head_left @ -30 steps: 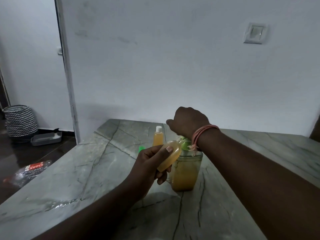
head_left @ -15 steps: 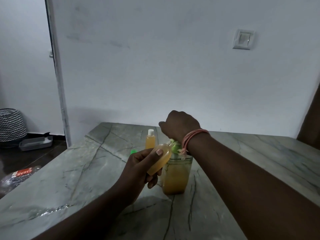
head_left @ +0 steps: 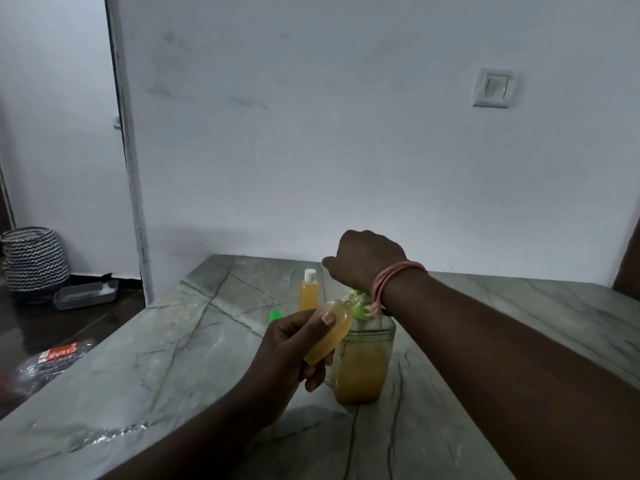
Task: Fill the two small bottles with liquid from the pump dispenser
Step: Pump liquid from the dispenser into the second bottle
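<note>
My left hand (head_left: 291, 344) grips a small clear bottle (head_left: 330, 329) of orange liquid, tilted with its mouth up against the green pump nozzle. The pump dispenser (head_left: 362, 365), a glass jar of orange liquid with a green pump top, stands on the marble table (head_left: 173, 358). My right hand (head_left: 367, 259) rests fisted on the pump head, which it mostly hides. Behind them a second small bottle (head_left: 309, 292) with a white cap stands upright, full of orange liquid. A green cap (head_left: 276, 315) lies on the table to its left.
The white wall stands just behind the table's far edge. On the dark floor to the left are a striped basket (head_left: 34, 259), a grey tray (head_left: 86, 294) and a plastic packet (head_left: 52, 358). The table's left edge runs diagonally.
Both hands keep their hold on the bottle and pump. The camera view has shifted slightly; the hands' positions relative to the dispenser look the same.
</note>
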Demonstrator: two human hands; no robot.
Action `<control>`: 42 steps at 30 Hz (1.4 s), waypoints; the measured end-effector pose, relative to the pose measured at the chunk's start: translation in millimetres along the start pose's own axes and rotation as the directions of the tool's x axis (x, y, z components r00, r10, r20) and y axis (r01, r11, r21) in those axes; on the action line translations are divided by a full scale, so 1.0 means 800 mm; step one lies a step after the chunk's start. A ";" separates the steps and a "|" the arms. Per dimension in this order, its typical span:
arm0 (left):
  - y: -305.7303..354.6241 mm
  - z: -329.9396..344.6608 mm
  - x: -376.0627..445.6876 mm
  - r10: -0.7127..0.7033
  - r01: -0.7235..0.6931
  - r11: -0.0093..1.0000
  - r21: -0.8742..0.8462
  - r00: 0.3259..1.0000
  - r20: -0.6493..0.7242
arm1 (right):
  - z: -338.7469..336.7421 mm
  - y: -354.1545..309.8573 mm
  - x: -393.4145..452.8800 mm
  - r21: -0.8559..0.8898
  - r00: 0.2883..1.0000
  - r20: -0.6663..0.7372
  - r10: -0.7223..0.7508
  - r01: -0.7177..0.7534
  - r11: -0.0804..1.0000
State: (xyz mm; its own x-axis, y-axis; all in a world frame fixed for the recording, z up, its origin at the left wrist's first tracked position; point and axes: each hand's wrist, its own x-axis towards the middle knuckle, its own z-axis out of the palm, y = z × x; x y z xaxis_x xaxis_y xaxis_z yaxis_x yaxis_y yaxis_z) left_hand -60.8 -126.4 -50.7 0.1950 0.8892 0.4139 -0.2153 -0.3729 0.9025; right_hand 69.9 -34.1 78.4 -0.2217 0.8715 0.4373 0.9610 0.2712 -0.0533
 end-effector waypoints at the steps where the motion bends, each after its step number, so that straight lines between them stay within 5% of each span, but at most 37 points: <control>1: 0.000 -0.001 0.000 0.002 -0.002 1.000 -0.004 1.000 0.004 | 0.000 -0.001 0.001 -0.016 1.000 -0.012 -0.014 0.014 1.000; 7: -0.004 -0.004 0.002 0.008 -0.008 1.000 0.021 1.000 0.003 | 0.011 0.006 -0.001 0.130 0.995 -0.084 0.053 -0.042 0.991; 15: -0.004 -0.002 0.001 0.002 -0.002 1.000 0.015 1.000 -0.001 | -0.001 -0.002 0.000 0.009 1.000 -0.020 0.003 -0.003 1.000; 25: -0.009 -0.007 0.004 -0.021 0.021 1.000 -0.011 1.000 0.020 | 0.006 0.001 -0.007 0.100 0.995 -0.052 0.086 -0.080 0.992; 36: -0.002 -0.020 0.008 -0.105 0.116 0.982 -0.151 0.991 0.079 | -0.032 -0.001 -0.011 0.461 0.973 -0.003 0.230 -0.203 0.864; 42: -0.006 -0.042 0.019 -0.038 0.034 0.991 -0.127 0.999 -0.024 | -0.046 -0.049 -0.015 0.443 0.978 -0.178 0.112 -0.022 0.896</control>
State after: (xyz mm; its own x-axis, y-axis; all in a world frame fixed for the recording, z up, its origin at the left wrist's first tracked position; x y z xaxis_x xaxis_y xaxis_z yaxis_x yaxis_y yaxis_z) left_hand -88.8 -102.3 -53.2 0.1798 0.9087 0.3768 -0.3285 -0.3056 0.8937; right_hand 41.1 -70.5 108.3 -0.0800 0.8099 0.5812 0.7934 0.4047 -0.4547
